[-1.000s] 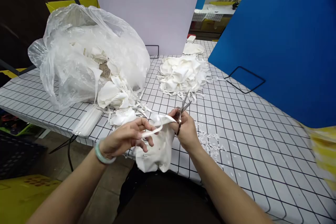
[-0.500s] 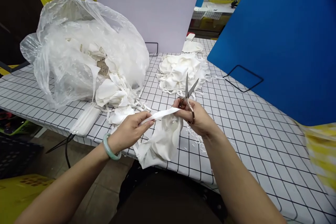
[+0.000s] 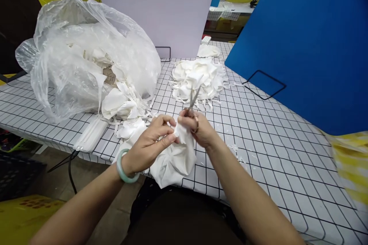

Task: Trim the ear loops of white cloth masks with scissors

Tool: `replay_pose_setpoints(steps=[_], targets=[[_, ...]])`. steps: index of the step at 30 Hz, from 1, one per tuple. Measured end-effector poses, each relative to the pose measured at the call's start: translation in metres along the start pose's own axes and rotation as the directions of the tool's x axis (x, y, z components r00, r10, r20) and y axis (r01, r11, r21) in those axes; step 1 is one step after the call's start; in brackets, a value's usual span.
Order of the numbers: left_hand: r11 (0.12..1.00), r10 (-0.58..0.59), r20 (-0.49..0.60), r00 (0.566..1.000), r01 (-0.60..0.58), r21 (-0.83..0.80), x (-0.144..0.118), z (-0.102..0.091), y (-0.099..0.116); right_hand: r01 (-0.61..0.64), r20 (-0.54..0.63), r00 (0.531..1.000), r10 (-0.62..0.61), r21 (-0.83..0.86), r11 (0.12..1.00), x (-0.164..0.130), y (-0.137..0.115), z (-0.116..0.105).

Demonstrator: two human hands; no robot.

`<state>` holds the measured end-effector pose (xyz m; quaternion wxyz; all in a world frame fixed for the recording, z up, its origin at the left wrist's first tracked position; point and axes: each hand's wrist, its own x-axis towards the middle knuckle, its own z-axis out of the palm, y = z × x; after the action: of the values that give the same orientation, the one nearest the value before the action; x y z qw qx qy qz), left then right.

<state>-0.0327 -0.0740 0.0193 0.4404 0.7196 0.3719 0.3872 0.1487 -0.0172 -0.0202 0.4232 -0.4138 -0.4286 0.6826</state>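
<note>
Both hands meet low over the near edge of the bench (image 3: 273, 134), right at the centre of the view. The left hand (image 3: 149, 143), with a pale green bangle (image 3: 124, 168) on its wrist, has its fingers pinched closed on the top of a white cloth piece (image 3: 174, 160), which bunches and hangs down over the bench edge toward six o'clock. The right hand (image 3: 198, 128) touches that same cloth at its top, fingers curled tight through the handles of the scissors (image 3: 193, 99); the blades point up toward twelve o'clock and stand nearly together, just a narrow gap between them.

At ten o'clock from the hands, a big clear plastic bag (image 3: 83, 53) slumps on the bench, stuffed with more white pieces, some spilling from its mouth down beside the left hand. At twelve o'clock, just past the scissor tips, sits a heap of white pieces (image 3: 198, 76) with frayed strips around it. Small white snippets (image 3: 238, 153) dot the grid cloth at three o'clock of the right hand. A blue board (image 3: 310, 46) leans at two o'clock, a pale board (image 3: 161, 7) stands at twelve.
</note>
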Motion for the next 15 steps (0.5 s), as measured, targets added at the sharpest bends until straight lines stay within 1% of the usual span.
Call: replay_pose_setpoints(steps=[1, 2, 3, 5, 6, 8, 9, 11, 13, 15], targets=[[0.998, 0.051, -0.068, 0.996, -0.053, -0.029, 0.002, 0.005, -0.001, -0.013, 0.017, 1.000, 0.012, 0.020, 1.000, 0.000, 0.009, 0.006], [0.993, 0.074, -0.122, 0.990, -0.084, -0.082, 0.004, 0.011, -0.004, -0.019, 0.035, 0.999, 0.018, 0.034, 0.999, -0.001, 0.018, 0.012], [0.984, 0.065, -0.156, 0.986, -0.089, -0.156, 0.006, 0.018, -0.007, -0.022, 0.053, 0.998, 0.019, 0.047, 0.999, -0.004, 0.026, 0.016], [0.954, -0.016, -0.190, 0.982, -0.042, -0.298, 0.008, 0.030, -0.014, -0.023, 0.084, 0.996, 0.021, 0.029, 0.999, -0.014, 0.035, 0.017], [0.946, -0.064, -0.214, 0.975, -0.009, -0.325, 0.008, 0.036, -0.018, -0.018, 0.090, 0.996, 0.020, -0.027, 0.999, -0.020, 0.036, 0.014], [0.960, -0.110, -0.283, 0.953, 0.028, -0.277, 0.006, 0.045, -0.024, 0.036, 0.063, 0.998, -0.021, -0.246, 0.969, -0.037, 0.033, 0.002], [0.974, -0.097, -0.315, 0.944, 0.025, -0.225, 0.005, 0.048, -0.026, 0.079, 0.036, 0.997, -0.071, -0.389, 0.918, -0.045, 0.029, -0.006], [0.992, -0.037, -0.347, 0.937, -0.007, -0.124, 0.002, 0.055, -0.028, 0.160, 0.009, 0.979, -0.201, -0.641, 0.751, -0.063, 0.021, -0.021], [0.997, 0.013, -0.336, 0.942, -0.038, -0.068, -0.001, 0.061, -0.027, 0.219, 0.045, 0.953, -0.298, -0.783, 0.583, -0.078, 0.015, -0.033], [0.998, 0.043, -0.312, 0.949, -0.055, -0.028, -0.002, 0.067, -0.027, 0.259, 0.098, 0.936, -0.339, -0.844, 0.470, -0.090, 0.014, -0.041]])
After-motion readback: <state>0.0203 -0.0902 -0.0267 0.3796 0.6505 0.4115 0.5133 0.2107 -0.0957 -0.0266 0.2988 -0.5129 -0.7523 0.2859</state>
